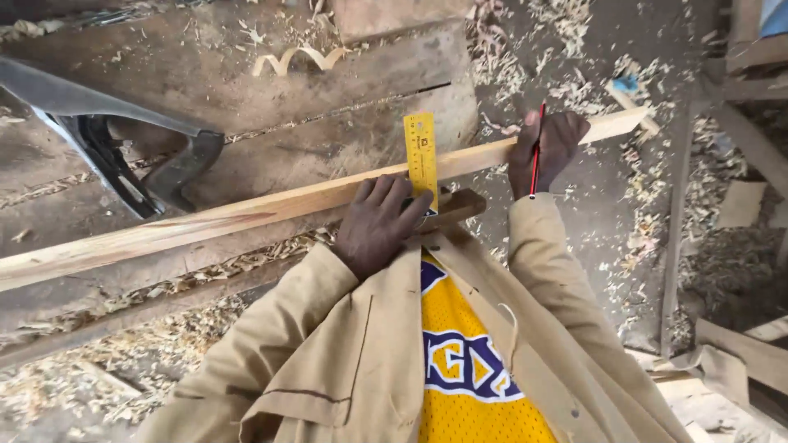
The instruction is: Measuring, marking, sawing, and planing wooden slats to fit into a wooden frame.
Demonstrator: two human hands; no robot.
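A long pale wooden strip (246, 213) lies slanted across the rough workbench (271, 90), its right end overhanging the bench. A try square with a yellow blade (421, 152) and a dark wooden stock (455, 207) sits across the strip. My left hand (376, 223) presses down on the square's stock and the strip. My right hand (548, 148) grips the strip further right and holds a red pencil (537, 148) upright between its fingers.
A dark metal hand plane (123, 143) rests on the bench at the left. Curled shavings (297, 57) lie at the bench's far side. Wood chips cover the ground (607, 205) to the right, with planks and offcuts (743, 201) beyond.
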